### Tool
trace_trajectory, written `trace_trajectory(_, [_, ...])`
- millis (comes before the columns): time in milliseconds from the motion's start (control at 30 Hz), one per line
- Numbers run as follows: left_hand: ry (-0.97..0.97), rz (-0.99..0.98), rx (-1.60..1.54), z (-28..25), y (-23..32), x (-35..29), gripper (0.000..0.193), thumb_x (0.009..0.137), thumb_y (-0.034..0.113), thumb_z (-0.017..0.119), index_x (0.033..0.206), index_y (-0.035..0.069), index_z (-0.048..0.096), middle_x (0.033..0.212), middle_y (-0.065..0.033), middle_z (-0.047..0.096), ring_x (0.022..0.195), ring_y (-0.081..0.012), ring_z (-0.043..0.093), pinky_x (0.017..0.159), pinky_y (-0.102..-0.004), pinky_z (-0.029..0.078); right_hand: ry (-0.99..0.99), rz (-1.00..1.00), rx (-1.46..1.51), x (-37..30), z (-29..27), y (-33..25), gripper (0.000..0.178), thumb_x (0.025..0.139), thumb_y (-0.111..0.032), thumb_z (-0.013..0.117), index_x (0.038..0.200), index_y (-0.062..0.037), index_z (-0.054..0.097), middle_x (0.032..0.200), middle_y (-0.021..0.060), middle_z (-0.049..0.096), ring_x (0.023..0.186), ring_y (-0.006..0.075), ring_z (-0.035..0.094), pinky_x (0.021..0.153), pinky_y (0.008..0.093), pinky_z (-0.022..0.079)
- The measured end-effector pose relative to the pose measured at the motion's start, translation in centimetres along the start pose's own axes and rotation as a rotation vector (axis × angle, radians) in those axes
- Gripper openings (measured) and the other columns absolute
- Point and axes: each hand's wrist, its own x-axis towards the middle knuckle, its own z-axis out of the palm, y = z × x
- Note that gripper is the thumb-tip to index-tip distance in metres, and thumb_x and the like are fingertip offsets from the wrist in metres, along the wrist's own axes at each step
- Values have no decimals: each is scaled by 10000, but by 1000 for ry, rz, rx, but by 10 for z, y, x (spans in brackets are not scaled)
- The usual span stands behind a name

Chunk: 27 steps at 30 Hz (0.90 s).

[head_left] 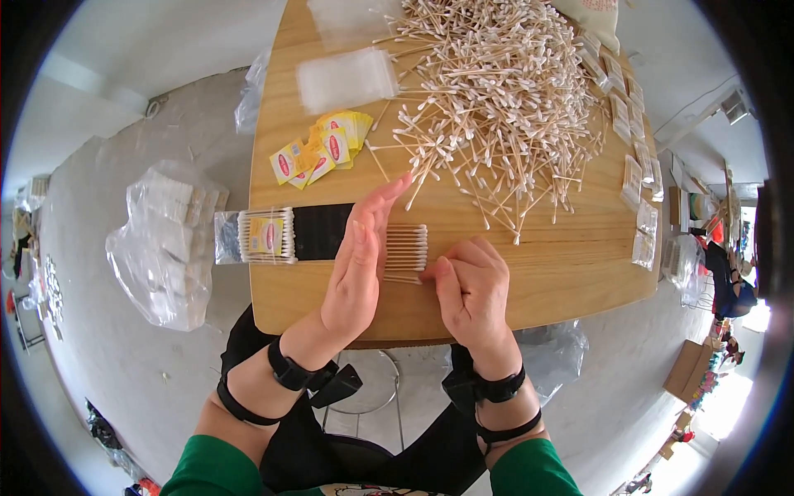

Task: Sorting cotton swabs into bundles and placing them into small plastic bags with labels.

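A row of wooden cotton swabs (406, 240) lies side by side on the table, white tips lined up to the right. My left hand (357, 269) stands on edge at the row's left end, its fingers stretched out and covering part of it. My right hand (473, 289) is curled, with a fingertip by the row's lower right corner; I see nothing in its grip. Left of my left hand lies a flat black strip (321, 231). At the strip's left end is a bundle of swabs (285, 235) with a yellow card (266, 235), partly in a clear bag (227, 237).
A big loose pile of cotton swabs (504, 91) covers the far side of the table (562, 281). Yellow cards (331, 145) and clear bags (347, 80) lie at the far left. Filled packs (631, 178) line the right edge. A plastic sack (165, 240) stands left of the table.
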Motion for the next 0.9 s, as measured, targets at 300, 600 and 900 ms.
trace_trajectory(300, [-10,15,-8,0,-2,1,585,1153,420,230,1570,16,301,1649,-184,328,1567,-283,239,1293,-430,118,55,34,7,1,3,0,200,879,20,667,695,-48,710,689,89,590,631,288,534,561,398,432])
trace_trajectory(600, [-11,10,5,-1,-2,0,589,1152,425,229,1571,18,300,1647,-182,331,1565,-288,243,1292,-428,127,75,96,26,1,4,-2,170,890,11,673,739,-47,727,702,89,602,643,296,546,579,399,448])
trace_trajectory(900, [-17,11,22,0,0,0,584,1154,410,229,1568,4,298,1642,-191,334,1564,-294,245,1291,-432,130,70,73,-2,2,6,0,166,917,0,656,780,-41,742,712,95,601,658,300,554,594,405,455])
